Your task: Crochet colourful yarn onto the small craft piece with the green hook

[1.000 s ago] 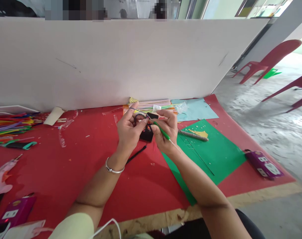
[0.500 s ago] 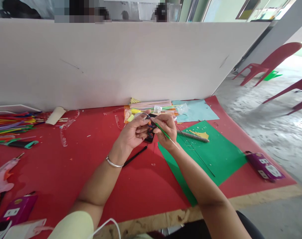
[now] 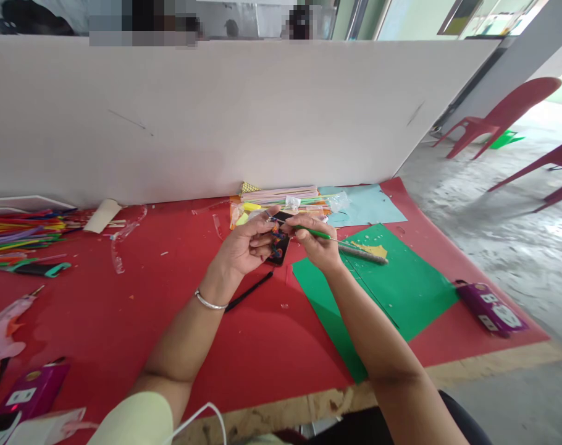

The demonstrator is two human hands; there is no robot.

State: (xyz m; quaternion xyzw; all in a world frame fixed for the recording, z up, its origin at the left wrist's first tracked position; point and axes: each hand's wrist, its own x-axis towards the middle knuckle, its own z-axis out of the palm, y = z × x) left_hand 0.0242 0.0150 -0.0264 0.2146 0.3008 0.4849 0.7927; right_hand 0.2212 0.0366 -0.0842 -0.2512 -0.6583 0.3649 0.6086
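My left hand, with a silver bangle at the wrist, is closed on small blue-and-orange yarn work, partly hidden by the fingers. My right hand grips a crochet hook with a green grip and thin metal ends. One end points at the yarn between the hands; the other sticks out right, past the wrist. Under both hands lies a dark phone-like slab. A thin black strip rests below my left hand.
A red-covered table carries a green sheet with a grey stick. Pipe cleaners, a pink glue gun and a purple power box lie left. Another purple box sits right. A white partition stands behind.
My right hand has moved slightly right, and the crochet hook has swung from a steep slant to nearly level. My left hand stays almost in place with the yarn.
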